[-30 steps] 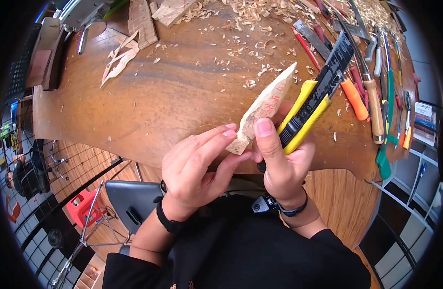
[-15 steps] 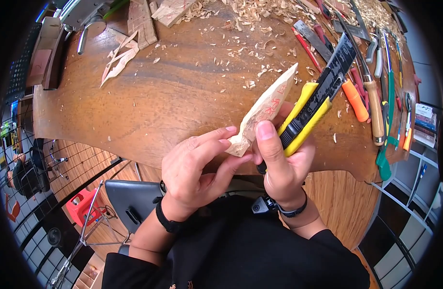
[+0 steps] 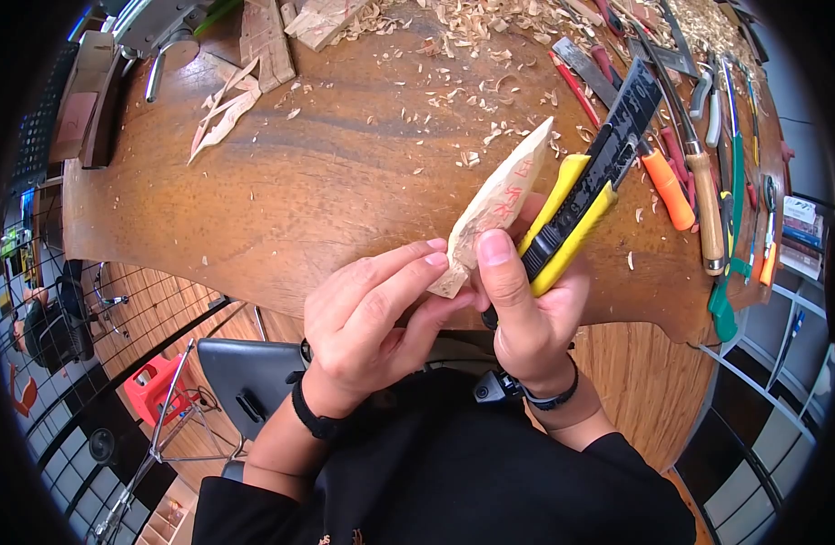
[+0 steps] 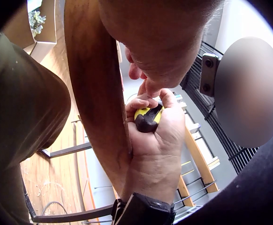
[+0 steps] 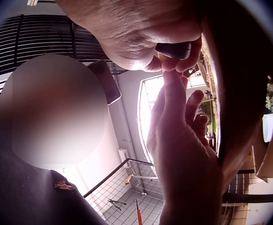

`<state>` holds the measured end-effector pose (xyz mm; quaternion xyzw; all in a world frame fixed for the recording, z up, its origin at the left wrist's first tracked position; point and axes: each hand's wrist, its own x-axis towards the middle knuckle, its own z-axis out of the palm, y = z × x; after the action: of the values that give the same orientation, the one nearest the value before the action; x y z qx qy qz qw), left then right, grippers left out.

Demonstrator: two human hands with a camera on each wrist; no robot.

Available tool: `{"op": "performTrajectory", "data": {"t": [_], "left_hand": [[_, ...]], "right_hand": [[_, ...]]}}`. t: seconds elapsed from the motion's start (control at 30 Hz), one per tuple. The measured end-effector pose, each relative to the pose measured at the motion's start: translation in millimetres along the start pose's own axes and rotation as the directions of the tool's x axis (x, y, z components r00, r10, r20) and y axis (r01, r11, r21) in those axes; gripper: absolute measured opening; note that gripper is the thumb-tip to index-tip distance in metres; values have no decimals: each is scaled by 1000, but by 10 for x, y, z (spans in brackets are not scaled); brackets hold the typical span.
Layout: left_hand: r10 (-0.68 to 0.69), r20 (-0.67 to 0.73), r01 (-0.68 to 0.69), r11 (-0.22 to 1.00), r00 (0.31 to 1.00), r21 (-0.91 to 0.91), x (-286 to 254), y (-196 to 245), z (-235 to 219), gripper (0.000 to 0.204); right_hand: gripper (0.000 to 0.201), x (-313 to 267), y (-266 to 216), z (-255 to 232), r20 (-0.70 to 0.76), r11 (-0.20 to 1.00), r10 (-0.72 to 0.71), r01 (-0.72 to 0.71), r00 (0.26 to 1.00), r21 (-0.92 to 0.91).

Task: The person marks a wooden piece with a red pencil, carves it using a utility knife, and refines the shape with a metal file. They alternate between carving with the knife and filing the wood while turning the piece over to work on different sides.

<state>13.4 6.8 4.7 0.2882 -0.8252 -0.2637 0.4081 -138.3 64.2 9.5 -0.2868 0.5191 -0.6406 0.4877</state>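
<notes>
In the head view a pale carved piece of wood (image 3: 501, 202), pointed at its upper end and marked in red, is held slanting over the table's near edge. My left hand (image 3: 367, 304) pinches its lower end between fingertips and thumb. With its thumb on the wood's face, my right hand (image 3: 535, 313) steadies the piece and also grips a yellow and black utility knife (image 3: 576, 213). The knife's broad dark blade (image 3: 628, 109) points up and away to the right. From the left wrist view, the knife's black butt (image 4: 148, 121) shows inside the right palm.
Wood shavings (image 3: 472, 27) lie across the back of the wooden table (image 3: 281, 209). Carving tools, among them an orange handle (image 3: 669, 189) and a wooden handle (image 3: 705, 213), crowd the right side. Cut wood pieces (image 3: 227, 113) lie at the back left. A red stool (image 3: 158, 389) stands below.
The wood piece and the knife have shifted slightly left, with a small tilt. Both hands keep their hold, and the left fingers have moved a little along the wood's lower end.
</notes>
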Motion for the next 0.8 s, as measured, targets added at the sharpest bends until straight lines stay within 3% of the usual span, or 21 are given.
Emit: {"op": "performTrajectory", "data": {"t": [0.13,0.53,0.6,0.8], "left_hand": [[-71,-6,71,997,997,-12,-12,35,5,38],[-69,-26,69,997,997,-20,-65,14,24,44],[-70,-19,70,997,997,-16,-59,18,17,43],[-91,-20,90,996,996,-13,-67,24,16,42]], "right_hand": [[35,-26,13,8,-35,1000,20,-21,999,-20],[38,-7,17,29,-34,999,3,-4,999,-35],[41,24,21,54,19,996,-83,84,996,-30],[46,15,30,77,-11,995,-95,95,995,-16]]}}
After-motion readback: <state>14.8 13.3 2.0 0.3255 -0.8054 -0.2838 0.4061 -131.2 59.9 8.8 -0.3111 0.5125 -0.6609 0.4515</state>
